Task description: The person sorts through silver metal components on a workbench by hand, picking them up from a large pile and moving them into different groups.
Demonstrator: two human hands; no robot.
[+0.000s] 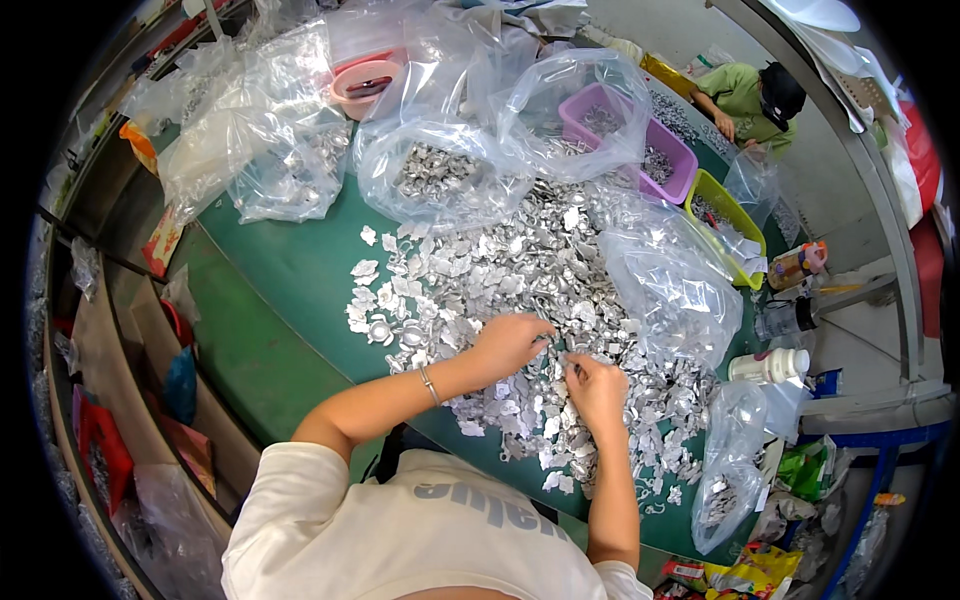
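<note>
A wide heap of small silver metal pieces [480, 275] is spread over the green tabletop [290, 260]. My left hand [512, 345] reaches over its near middle, fingers curled and bent inward. Just to its right, my right hand [598, 390] is low over the same heap, thumb and fingers drawn together in a pinch. The two sets of fingertips are close but apart. Whatever lies between them is too small and hidden to make out. Loose pieces surround both hands, some flat and plate-like, others ring-shaped.
Clear plastic bags of metal pieces [430, 185] stand along the far side. Purple bins [675, 150], a yellow-green bin [735, 215] and a pink bowl [375, 70] are behind. A white bottle [768, 366] is at the right edge. Another person [750, 95] works at the far right.
</note>
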